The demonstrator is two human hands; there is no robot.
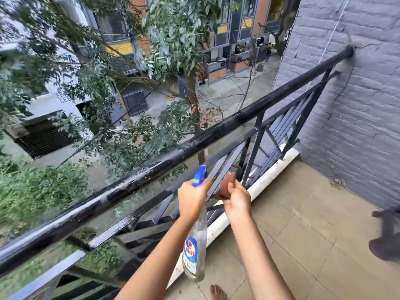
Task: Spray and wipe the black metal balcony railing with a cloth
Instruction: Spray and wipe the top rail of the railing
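The black metal railing (pixel 151 172) runs diagonally from lower left to the grey wall at upper right, its top rail wet and streaked with white. My left hand (pixel 192 198) grips the neck of a clear spray bottle (pixel 195 250) with a blue trigger head, held just below the top rail. My right hand (pixel 237 200) holds a brown cloth (pixel 226 186) bunched against the slanted bars under the rail, right beside the bottle.
A grey brick wall (pixel 357 105) closes the balcony on the right. Beige floor tiles (pixel 303 224) lie behind a white kerb (pixel 257 185). A bare foot (pixel 217 292) shows at the bottom. A dark object (pixel 387 237) sits at the right edge. Trees and a street lie beyond.
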